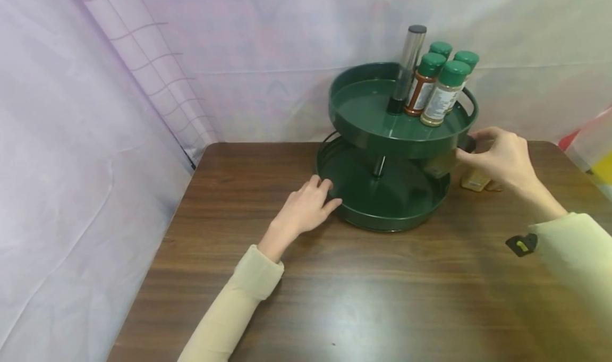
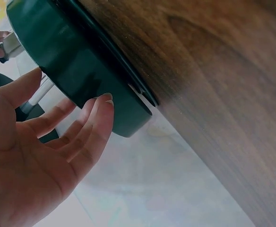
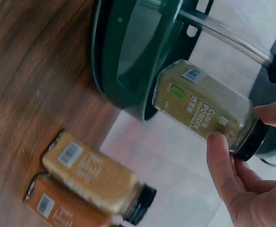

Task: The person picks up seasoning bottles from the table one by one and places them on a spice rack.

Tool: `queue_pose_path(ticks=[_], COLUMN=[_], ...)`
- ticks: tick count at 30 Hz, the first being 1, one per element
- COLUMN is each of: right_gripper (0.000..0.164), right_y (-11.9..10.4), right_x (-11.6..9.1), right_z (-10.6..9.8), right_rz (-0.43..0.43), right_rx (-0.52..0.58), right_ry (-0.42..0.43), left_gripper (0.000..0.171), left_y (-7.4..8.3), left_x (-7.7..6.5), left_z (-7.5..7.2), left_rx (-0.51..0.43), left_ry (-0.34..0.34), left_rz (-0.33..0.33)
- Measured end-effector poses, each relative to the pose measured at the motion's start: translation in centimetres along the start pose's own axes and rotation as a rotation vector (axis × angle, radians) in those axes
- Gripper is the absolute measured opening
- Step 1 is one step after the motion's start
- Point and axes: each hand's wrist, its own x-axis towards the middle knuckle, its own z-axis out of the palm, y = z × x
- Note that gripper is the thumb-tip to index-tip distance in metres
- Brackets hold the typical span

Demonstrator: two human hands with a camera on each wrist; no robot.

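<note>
My right hand (image 1: 504,157) pinches the black cap of a clear jar of cumin powder (image 3: 202,101). The jar is tilted, its base at the rim of the lower tier on the right side. A green two-tier turntable (image 1: 387,224) stands on the table. My left hand (image 1: 303,205) rests at the left rim of the lower tier; in the left wrist view its fingers (image 2: 98,123) lie loosely bent against the outer wall, with the thumb by the rim. In the head view the upper tier partly hides the jar.
Several green-capped spice bottles (image 1: 437,104) stand on the upper tier beside its metal post (image 1: 408,64). Right of the turntable are a tan jar (image 3: 93,170) and an orange-brown jar (image 3: 57,208) on the wooden table (image 1: 334,298). A white curtain (image 1: 268,96) hangs behind.
</note>
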Motion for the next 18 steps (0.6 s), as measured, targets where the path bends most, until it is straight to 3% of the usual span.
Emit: queue_pose_path(ticks=[10, 18], right_gripper=[0.031, 0.045], right_y=[-0.1, 0.0], right_x=[2.2, 3.8], right_z=[2.7, 4.3], right_rz=[-0.103, -0.185], right_rx=[0.013, 0.029], right_ry=[-0.021, -0.015], left_gripper=[0.051, 0.053], left_y=[0.0, 0.0], left_x=[0.0, 0.1], left_z=[0.0, 0.1], left_rx=[0.006, 0.009], left_ry=[-0.003, -0.006], left_rz=[-0.005, 0.006])
